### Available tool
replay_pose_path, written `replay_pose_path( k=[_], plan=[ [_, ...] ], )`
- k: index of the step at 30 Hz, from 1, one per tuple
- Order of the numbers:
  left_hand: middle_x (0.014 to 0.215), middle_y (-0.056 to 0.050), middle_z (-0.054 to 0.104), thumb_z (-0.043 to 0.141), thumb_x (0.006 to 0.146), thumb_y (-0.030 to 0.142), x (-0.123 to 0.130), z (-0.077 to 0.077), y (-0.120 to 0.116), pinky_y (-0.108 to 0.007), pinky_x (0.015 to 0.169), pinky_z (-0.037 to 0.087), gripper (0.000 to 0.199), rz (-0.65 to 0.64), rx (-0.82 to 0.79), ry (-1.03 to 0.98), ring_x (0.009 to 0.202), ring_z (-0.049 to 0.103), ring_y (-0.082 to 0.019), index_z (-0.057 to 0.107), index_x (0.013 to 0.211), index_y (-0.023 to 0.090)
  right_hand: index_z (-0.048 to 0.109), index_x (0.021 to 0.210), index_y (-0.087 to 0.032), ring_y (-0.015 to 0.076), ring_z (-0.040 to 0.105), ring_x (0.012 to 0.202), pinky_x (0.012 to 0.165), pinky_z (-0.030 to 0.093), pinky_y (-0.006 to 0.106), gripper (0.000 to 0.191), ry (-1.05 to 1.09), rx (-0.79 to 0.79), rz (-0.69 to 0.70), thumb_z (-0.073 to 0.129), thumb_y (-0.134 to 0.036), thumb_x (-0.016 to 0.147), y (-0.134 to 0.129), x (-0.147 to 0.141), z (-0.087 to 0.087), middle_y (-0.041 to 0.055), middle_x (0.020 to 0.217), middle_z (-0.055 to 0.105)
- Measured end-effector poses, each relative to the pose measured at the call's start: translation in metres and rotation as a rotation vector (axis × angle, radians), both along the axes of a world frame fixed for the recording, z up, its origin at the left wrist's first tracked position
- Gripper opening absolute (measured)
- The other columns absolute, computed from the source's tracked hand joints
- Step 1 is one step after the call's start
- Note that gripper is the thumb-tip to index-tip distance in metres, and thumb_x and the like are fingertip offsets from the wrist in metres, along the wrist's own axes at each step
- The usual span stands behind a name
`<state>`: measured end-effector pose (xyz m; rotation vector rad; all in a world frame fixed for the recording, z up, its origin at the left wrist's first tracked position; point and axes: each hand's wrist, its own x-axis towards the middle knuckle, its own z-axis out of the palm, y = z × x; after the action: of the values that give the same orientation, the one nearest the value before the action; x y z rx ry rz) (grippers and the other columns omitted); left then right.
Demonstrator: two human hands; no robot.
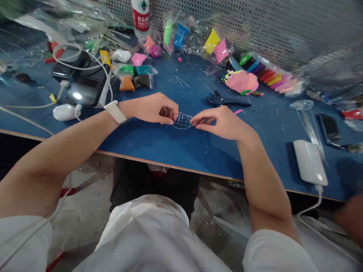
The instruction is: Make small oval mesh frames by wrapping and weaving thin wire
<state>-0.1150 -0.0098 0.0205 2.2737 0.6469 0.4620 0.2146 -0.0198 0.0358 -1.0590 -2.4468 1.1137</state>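
Between my hands is a small wire frame (183, 121), a rounded cage of thin crossing wires, close over the blue tabletop. My left hand (159, 108) pinches its left end between thumb and fingers. At the right end, the fingertips of my right hand (218, 121) close on the wire. Just beyond my right hand lie dark-handled pliers (227, 100) and a pink sliver of clay (238, 112). Farther back rests a pink clay fish (241, 81) with a round eye. A few loose wire pieces (180, 81) lie on the table behind the frame.
Bagged coloured clay (279, 77) lines the back, by a mesh panel (255, 30) and a water bottle (141, 17). Black devices (87, 85) with cables and a white mouse-like object (64, 112) sit left. On the right are a white power bank (309, 162) and a phone (330, 130).
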Motion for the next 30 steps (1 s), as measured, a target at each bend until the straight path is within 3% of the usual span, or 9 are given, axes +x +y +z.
replay_pose_path(
  k=[7,14,20,24,30],
  plan=[
    [0.088,-0.004,0.082,0.078,0.102,0.035,0.0,0.002,0.0,-0.026,0.074,0.055,0.015,-0.028,0.015,0.029,0.072,0.074,-0.014,0.08,0.098,0.021,0.093,0.115,-0.026,0.0274,0.086,0.1,0.091,0.067,0.042,0.021,-0.013,0.034,-0.008,0.081,-0.037,0.101,-0.004,-0.004,0.0,0.0079,0.11,0.092],
    [0.101,-0.006,0.082,0.087,0.095,0.042,-0.007,-0.001,0.005,-0.028,0.081,0.054,0.022,-0.024,0.084,0.093,0.081,0.072,-0.015,0.085,0.103,0.021,0.09,0.113,-0.026,0.028,0.086,0.101,0.093,0.067,0.044,0.017,-0.023,0.026,-0.024,0.08,-0.034,0.102,-0.005,-0.005,0.0,0.0086,0.108,0.091],
    [0.131,-0.009,0.076,0.085,0.1,0.056,-0.013,-0.012,0.012,-0.034,0.103,0.056,0.031,-0.005,0.186,0.058,0.108,0.074,-0.02,0.092,0.103,0.025,0.089,0.128,-0.024,0.0305,0.087,0.101,0.094,0.07,0.049,0.031,-0.027,0.005,-0.026,0.082,-0.04,0.103,-0.004,-0.004,-0.003,0.0116,0.113,0.092],
    [0.143,-0.011,0.074,0.087,0.099,0.054,-0.014,-0.016,0.014,-0.04,0.116,0.056,0.028,0.009,0.213,0.018,0.124,0.073,-0.026,0.093,0.102,0.026,0.089,0.121,-0.023,0.0307,0.087,0.101,0.095,0.07,0.051,0.025,-0.027,0.025,-0.034,0.081,-0.04,0.103,-0.006,-0.006,-0.002,0.0118,0.111,0.091],
    [0.137,-0.011,0.08,0.085,0.102,0.047,-0.014,-0.012,0.014,-0.043,0.118,0.058,0.021,-0.03,0.165,0.013,0.118,0.077,-0.026,0.093,0.104,0.028,0.088,0.118,-0.025,0.0308,0.087,0.102,0.095,0.069,0.05,0.022,-0.016,0.018,-0.043,0.083,-0.04,0.103,-0.007,-0.005,-0.004,0.0102,0.11,0.091]
  ],
)
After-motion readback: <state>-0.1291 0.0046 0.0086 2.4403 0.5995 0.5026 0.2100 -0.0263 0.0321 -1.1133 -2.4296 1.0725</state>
